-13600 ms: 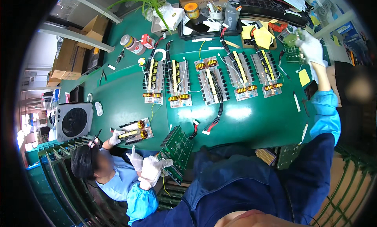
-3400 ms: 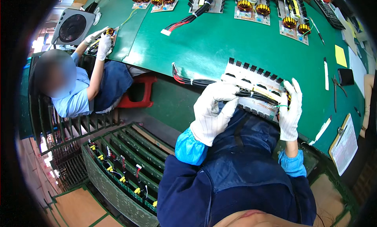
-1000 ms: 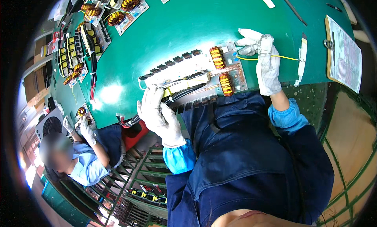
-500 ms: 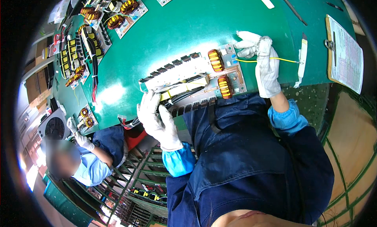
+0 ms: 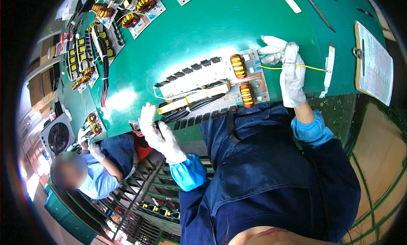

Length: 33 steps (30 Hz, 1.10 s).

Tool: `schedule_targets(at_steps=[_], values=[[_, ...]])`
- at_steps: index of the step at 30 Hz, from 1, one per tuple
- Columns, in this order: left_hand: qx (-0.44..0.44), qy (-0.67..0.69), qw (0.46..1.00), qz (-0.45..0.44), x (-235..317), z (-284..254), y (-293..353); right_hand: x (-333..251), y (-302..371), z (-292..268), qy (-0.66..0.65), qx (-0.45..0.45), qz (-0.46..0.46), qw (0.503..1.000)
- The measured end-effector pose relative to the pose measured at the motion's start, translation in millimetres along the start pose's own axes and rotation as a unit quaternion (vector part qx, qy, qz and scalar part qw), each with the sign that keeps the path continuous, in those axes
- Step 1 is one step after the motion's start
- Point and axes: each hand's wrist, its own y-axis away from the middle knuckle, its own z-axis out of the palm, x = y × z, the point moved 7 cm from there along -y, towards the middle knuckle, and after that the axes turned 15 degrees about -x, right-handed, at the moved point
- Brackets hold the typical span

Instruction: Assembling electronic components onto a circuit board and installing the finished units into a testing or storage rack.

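A long circuit board [image 5: 253,95] with two copper-wound toroid coils and a row of black components lies along the table's near edge. My left hand [image 5: 159,137], in a white glove, rests over a dark cable bundle [image 5: 170,116] left of the board, fingers stretched and thumb apart. A white connector [image 5: 134,125] on the bundle's end shows beyond it. My right hand [image 5: 291,73], also gloved, lies by the board's right end with fingers apart. Beneath it passes a yellow wire [image 5: 313,67], running from the board to a ring terminal lying against a white cutter knife [image 5: 327,71].
A clipboard [image 5: 358,71] with a printed sheet lies at the right edge. Pliers [image 5: 316,9] and a white strip [image 5: 289,1] are at the far right. Several similar boards [image 5: 142,24] crowd the far left. A co-worker [image 5: 101,168] sits at the left beside a fan [image 5: 57,134].
My left hand has moved left along the cable bundle, uncovering the board's left end. The right hand stays by the wire. The whole view has shifted slightly. The co-worker's hands have come together.
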Motion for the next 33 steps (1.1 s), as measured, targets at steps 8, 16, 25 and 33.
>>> schedule_targets(at_steps=[8,16,25,33], values=[[-0.051,-0.022,0.998,-0.022,-4.5,2.4,4.4,6.1,0.6,-0.8,-0.017,0.005,0.021,1.000],[-0.164,-0.167,0.969,0.075,77.6,31.6,-27.3,6.9,0.3,-1.6,-0.025,0.019,0.021,0.999],[-0.312,-0.320,0.885,0.134,71.2,104.0,-40.6,6.1,0.0,-3.0,-0.028,0.003,0.014,1.000],[-0.180,-0.302,0.913,0.209,78.0,91.0,-18.2,-1.7,-3.7,-0.8,-0.030,-0.007,-0.010,0.999]])
